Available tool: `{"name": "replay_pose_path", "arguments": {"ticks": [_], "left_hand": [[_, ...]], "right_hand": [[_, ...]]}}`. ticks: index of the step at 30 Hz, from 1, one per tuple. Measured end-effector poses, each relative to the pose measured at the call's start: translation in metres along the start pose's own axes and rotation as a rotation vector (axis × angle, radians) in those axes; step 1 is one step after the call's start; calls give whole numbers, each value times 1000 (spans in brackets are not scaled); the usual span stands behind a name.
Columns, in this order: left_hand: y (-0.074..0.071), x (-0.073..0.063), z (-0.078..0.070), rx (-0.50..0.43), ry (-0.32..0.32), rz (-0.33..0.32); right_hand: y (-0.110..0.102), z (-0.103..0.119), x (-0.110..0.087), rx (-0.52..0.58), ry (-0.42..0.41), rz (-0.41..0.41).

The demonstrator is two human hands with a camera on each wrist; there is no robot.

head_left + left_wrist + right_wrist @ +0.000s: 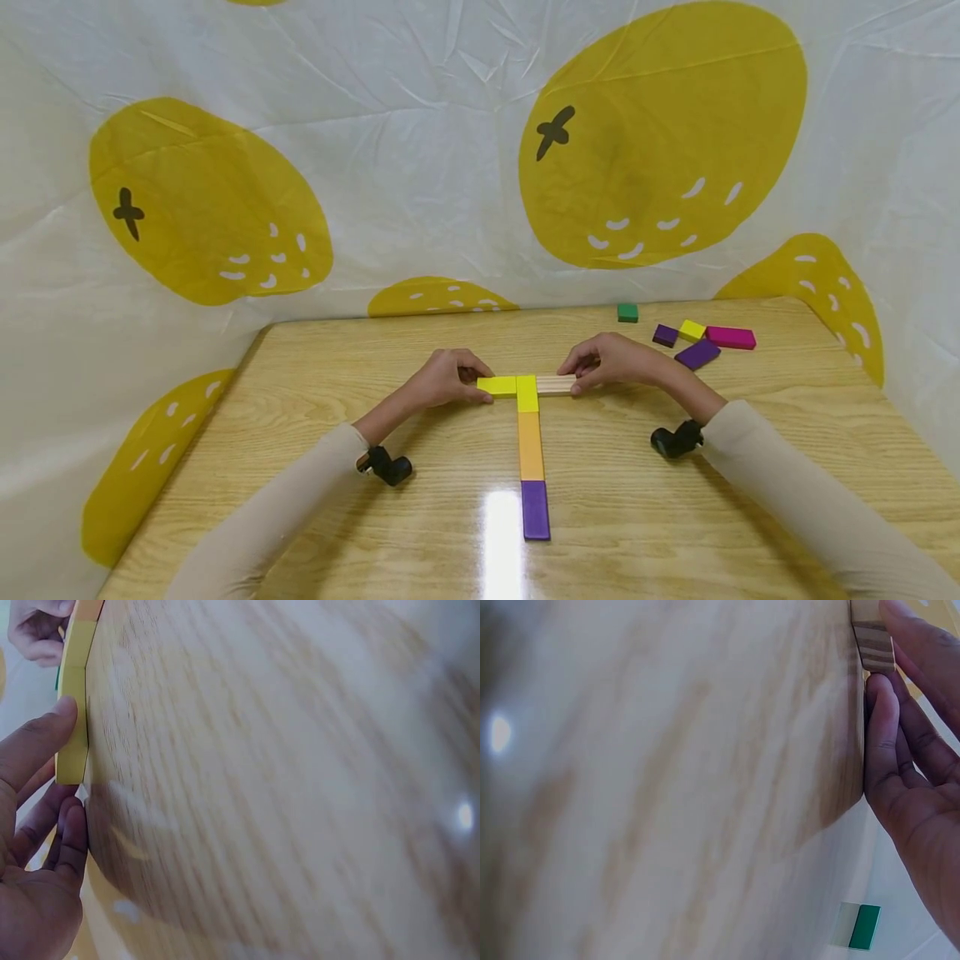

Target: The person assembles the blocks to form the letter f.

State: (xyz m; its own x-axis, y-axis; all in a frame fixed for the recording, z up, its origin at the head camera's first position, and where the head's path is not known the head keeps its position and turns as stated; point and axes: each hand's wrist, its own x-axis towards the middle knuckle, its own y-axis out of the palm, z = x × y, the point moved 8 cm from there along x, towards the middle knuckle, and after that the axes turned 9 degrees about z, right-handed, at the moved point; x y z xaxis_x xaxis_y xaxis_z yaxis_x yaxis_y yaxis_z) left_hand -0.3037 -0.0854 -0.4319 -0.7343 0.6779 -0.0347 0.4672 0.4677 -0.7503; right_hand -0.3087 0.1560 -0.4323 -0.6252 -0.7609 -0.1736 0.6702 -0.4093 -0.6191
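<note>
Flat blocks form a T on the wooden table. My left hand (444, 379) pinches a yellow block (497, 387) between thumb and fingers; it is the T's left arm. At the right arm, my right hand (613, 363) holds a natural wood block (555, 385) with striped grain by its outer end. Between the two lies a second yellow block (527, 393), with an orange block (531, 446) and a purple block (536, 510) in line below it. The left wrist view shows the thumb on the edge of the yellow block (73, 754).
Loose blocks lie at the back right of the table (337, 533): a green one (627, 312), a small purple one (664, 335), a small yellow one (692, 330), a magenta one (731, 337) and a longer purple one (697, 354). A patterned cloth (420, 192) hangs behind.
</note>
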Motion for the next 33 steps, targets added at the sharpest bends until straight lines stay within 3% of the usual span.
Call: {"name": "replay_pose_path", "arguments": {"ticks": [33], "left_hand": [[-4, 2, 1, -4, -14, 22]], "right_hand": [[-2, 8, 1, -8, -8, 10]]}}
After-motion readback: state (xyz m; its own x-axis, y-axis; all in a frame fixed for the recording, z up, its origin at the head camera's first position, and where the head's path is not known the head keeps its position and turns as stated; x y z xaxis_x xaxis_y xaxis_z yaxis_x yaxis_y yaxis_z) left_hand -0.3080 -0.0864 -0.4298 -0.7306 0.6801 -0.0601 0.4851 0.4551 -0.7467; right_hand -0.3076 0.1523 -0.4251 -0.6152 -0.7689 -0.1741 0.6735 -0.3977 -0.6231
